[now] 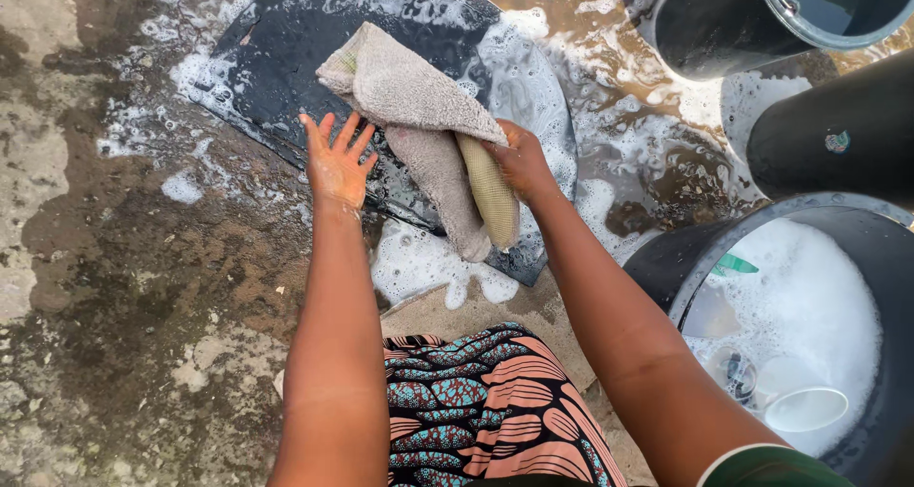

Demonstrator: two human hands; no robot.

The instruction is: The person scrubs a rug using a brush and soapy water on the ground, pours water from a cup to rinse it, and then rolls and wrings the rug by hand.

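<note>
Grey towel (419,101) gripped by right hand (519,163); left hand (335,163) spread flat.

Head camera, single view | looks steeply down from above the person's own arms | close range, wet concrete floor (114,287) fills frame | soapy basin (862,258) cut off at right edge

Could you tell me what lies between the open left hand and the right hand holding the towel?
In the head view, the folded grey towel hangs between the left hand and right hand, over the soapy black mat.
</note>
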